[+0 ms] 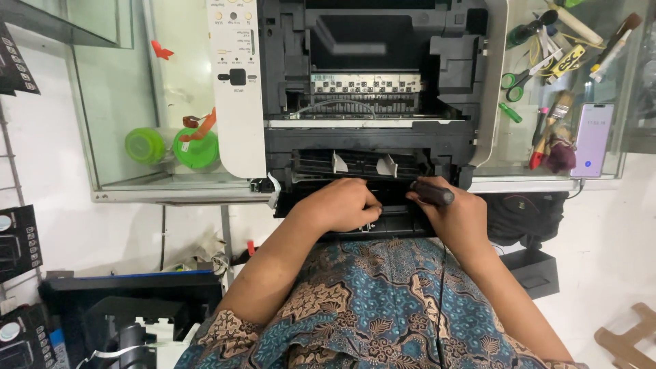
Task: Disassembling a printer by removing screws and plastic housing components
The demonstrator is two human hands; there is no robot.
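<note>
Mid-repair at the printer (362,82) front: left hand (342,205), fingers curled, steadies the tray (362,225) while right hand (458,215) grips a black tool (432,193), needing careful aim.

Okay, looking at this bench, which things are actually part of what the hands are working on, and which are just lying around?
In use:
opened printer
left hand, resting at the printer's front opening
right hand, gripping a dark-handled tool

Lying about:
scissors
paintbrush
phone
green tape rolls under the glass
black parts on the floor
</note>
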